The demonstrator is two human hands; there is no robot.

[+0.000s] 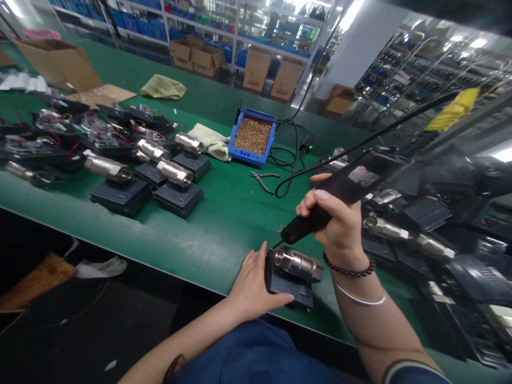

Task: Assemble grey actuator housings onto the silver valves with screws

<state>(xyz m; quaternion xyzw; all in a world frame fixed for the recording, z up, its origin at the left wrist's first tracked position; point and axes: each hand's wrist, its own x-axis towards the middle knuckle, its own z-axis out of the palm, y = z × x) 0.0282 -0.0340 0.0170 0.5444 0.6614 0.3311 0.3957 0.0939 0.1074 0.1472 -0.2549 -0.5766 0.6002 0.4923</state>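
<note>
The right hand clamps a black corded screwdriver over a black plastic box with a silver metal fitting; the left hand lies spread against this box. Beyond it on the green worktop lie grey pliers and a blue plastic tray; black-and-silver units crowd both sides.

Right fingers around black screwdriver, left fingers against dark box

Pale-trimmed navy sleeve, dark beaded bracelet, silver bangle

Glossy metal fitting, matt box
</note>
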